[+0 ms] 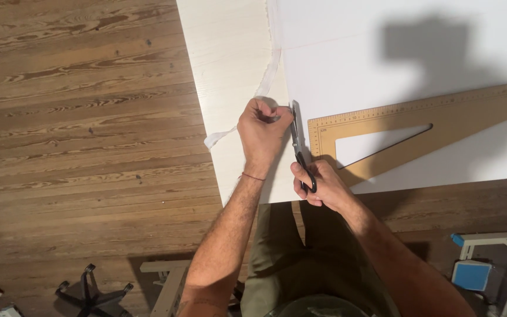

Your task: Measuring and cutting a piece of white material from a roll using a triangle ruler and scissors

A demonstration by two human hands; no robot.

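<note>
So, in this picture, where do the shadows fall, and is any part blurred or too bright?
Head view: a large dark shadow lies on the white fabric above the wooden triangle ruler; the right hand with the scissors also shades the table edge. The left hand is sharp. The fabric looks bright and nearly featureless.

White fabric (394, 64) covers a pale cream desk (230, 70) with faint wood grain. The scissors (299, 149) have black handles, the set square (441, 117) is tan (finely marked along its edges), and the floor (77, 117) is streaky brown planks.
</note>
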